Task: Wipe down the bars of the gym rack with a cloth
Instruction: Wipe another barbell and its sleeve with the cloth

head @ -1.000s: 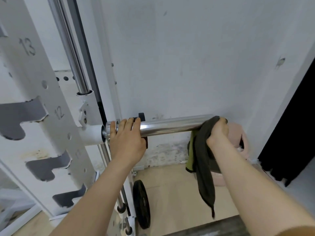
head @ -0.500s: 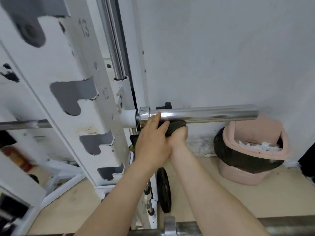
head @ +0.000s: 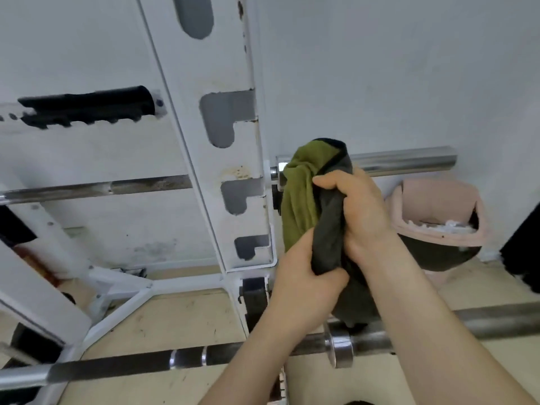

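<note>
**Both hands bunch the cloth at the chrome bar sleeve**

The cloth, olive green on one face and dark grey on the other, is draped over the inner end of the chrome bar sleeve, right beside the white notched upright of the gym rack. It hangs down from the sleeve in loose folds.

The right hand is closed around the grey folds just below the sleeve, fingers curled in and the thumb pressing the fabric. The left hand grips the lower part of the cloth from beneath, fingers wrapped round the bunched grey end. The two hands are just beside each other, with the fabric gathered between them.

The bare end of the sleeve runs out to the right, above a pink waste bin with a dark liner that stands against the wall. The thinner shaft of the same bar continues to the left behind the upright. Nearer the camera, a second barbell lies across the lower part of the view, passing under both forearms. The floor is pale and scuffed.
</note>
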